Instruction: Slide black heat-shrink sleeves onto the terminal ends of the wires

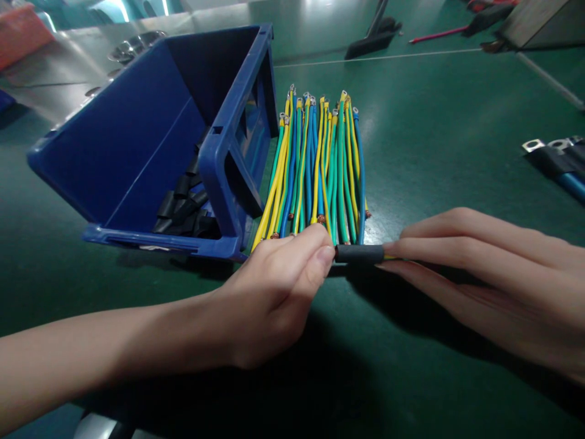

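My left hand (278, 286) pinches one end of a short black sleeve tube (359, 253) with thumb and forefinger. My right hand (493, 274) meets the tube's other end with its fingertips, where a bit of yellow wire shows between the fingers. Both hands hover just above the green mat (434, 158). Behind them lies a bundle of yellow, green and blue wires (315, 171) with metal ring terminals at the far ends. A blue plastic bin (183, 146), tipped toward me, holds several black tube pieces (187, 207).
Thick black and blue cables with metal lugs (557, 161) lie at the right edge. A black tool (372, 36) and a red wire (439, 33) sit at the back. A metal sheet (68, 67) lies at the far left.
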Demonstrator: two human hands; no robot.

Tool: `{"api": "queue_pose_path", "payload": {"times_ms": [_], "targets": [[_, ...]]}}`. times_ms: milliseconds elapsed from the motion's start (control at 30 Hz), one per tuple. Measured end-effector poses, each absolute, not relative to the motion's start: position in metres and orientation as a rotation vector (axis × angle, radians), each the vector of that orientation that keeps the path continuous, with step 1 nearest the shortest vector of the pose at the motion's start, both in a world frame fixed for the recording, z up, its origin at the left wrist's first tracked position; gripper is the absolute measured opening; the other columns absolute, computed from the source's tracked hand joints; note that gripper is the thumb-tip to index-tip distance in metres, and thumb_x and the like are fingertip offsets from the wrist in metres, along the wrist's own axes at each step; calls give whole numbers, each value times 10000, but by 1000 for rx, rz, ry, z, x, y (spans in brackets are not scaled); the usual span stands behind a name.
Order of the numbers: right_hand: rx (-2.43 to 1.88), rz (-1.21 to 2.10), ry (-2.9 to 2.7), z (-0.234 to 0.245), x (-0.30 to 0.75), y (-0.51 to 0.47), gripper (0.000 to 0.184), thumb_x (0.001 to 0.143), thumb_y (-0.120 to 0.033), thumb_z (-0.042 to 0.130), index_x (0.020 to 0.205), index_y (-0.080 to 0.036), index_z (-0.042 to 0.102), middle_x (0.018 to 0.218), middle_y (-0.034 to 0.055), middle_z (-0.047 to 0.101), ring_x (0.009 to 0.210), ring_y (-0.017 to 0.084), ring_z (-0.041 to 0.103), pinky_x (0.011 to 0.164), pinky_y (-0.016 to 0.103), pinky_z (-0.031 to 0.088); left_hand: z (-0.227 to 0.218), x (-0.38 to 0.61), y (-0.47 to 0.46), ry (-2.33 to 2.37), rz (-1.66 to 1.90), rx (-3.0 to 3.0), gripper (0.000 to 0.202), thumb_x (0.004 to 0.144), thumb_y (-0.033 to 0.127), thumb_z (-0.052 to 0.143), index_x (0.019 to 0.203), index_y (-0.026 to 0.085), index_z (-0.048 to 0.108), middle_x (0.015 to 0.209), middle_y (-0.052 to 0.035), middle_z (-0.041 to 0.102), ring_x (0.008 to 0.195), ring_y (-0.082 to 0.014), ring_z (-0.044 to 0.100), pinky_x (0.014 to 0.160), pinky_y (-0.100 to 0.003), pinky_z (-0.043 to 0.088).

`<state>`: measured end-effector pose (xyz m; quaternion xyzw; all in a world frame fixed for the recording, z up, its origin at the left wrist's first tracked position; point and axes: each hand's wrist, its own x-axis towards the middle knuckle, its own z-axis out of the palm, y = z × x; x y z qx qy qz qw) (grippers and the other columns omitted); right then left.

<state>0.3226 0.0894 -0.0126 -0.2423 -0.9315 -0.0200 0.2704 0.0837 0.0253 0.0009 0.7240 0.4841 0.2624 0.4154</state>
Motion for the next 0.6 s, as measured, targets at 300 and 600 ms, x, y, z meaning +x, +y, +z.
{"api": "queue_pose_path", "payload": {"times_ms": [300,600], "targets": [[-662,-39,-2499,-13,321,90,92,1021,-338,519,1051,-296,595,875,-60,721,603,71,656,486,230,474,1,83,26,1232,636,1818,308,1087,233,313,818,214,461,700,48,466,619,-119,467,605,-294,354],[-648,-27,-2503,-10,323,89,66,993,-272,571,1027,-263,628,884,-41,730,616,76,666,511,224,478,2,84,25,1266,655,1804,328,1095,270,297,811,218,453,697,41,476,606,-125,473,589,-289,357]]}}
